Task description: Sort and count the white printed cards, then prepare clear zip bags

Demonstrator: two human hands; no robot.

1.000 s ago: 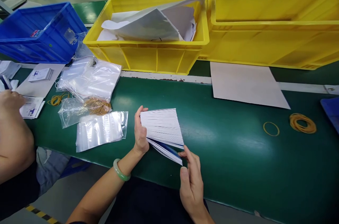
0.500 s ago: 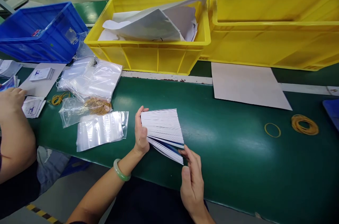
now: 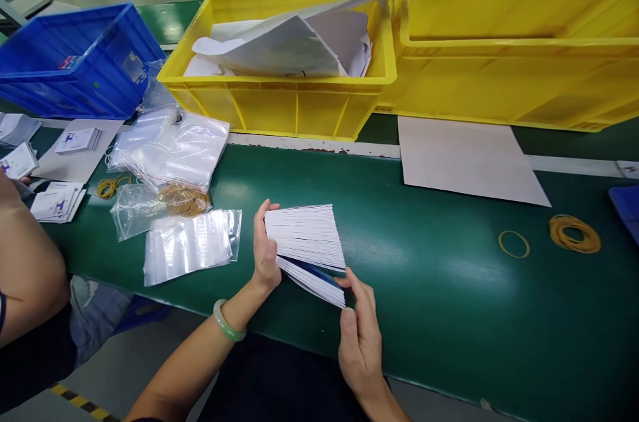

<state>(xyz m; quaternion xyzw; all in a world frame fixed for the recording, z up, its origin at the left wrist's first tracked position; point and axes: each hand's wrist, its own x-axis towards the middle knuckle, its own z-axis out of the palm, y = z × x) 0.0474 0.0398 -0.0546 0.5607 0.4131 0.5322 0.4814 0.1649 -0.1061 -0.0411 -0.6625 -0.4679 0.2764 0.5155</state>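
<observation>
Thick stack of thin white rectangular sheets (image 3: 305, 232), edges fanned, dark-blue face showing in a split near its lower side; held over the smooth dark-green worktop (image 3: 429, 289), centre of the clock used here.

Left hand (image 3: 266, 255): at nine o'clock, pinching the stack's end between thumb and fingers; pale-green ring-shaped bangle (image 3: 228, 321) on the wrist.

Right hand (image 3: 362, 335): at five o'clock, partly spread — fingertips at the split's corner, thumb standing apart from the sheets.

Clear flat plastic bags (image 3: 187, 249), overlapping: nine o'clock.

Yellow ribbed plastic crate (image 3: 284, 109): twelve o'clock, holding large white creased papers (image 3: 279, 49).

Pale-grey flat rectangular board (image 3: 469, 159): two o'clock.

Thin tan rubber band (image 3: 514, 231), single loop: three o'clock; coiled tan rubber bands (image 3: 592, 239) just beyond.

Co-worker's bare arm (image 3: 32, 255): nine o'clock, well apart — hand mostly hidden.
</observation>
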